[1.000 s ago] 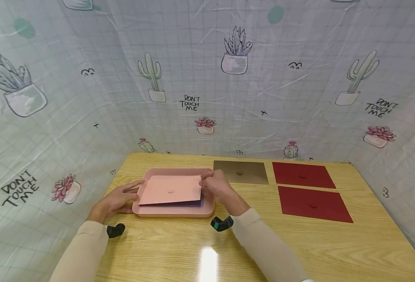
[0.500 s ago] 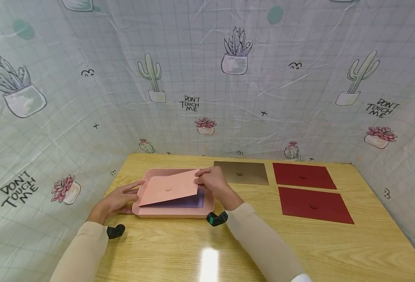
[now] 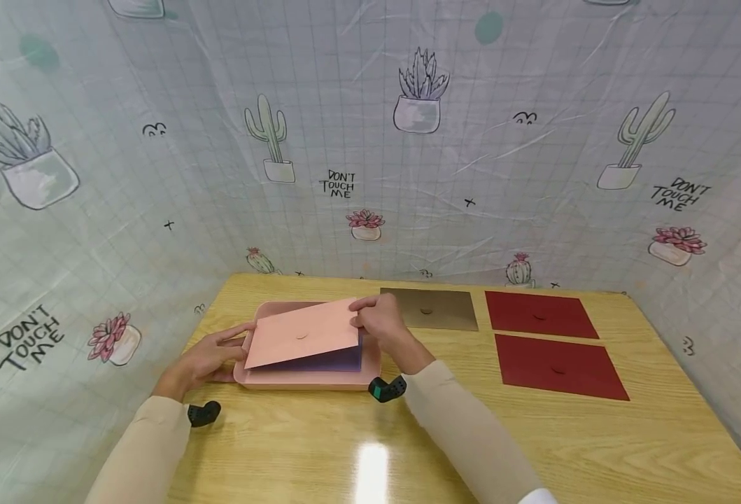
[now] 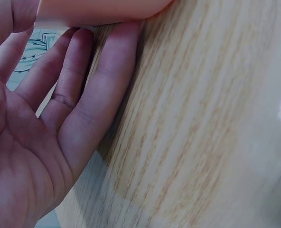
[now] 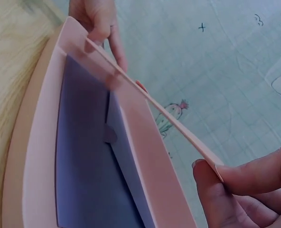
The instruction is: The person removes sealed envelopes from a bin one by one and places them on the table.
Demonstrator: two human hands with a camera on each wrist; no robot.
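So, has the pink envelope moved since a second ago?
Yes: the right end of the pink envelope, pinched by the right hand, is higher against the unmoved tray, uncovering more of the purple item.

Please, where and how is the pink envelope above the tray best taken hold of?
Probably pinch the right short edge of the pink envelope between thumb and fingers, coming from the right: it is thin, and that end is raised clear of the purple envelope in the tray. The right hand pinches there.
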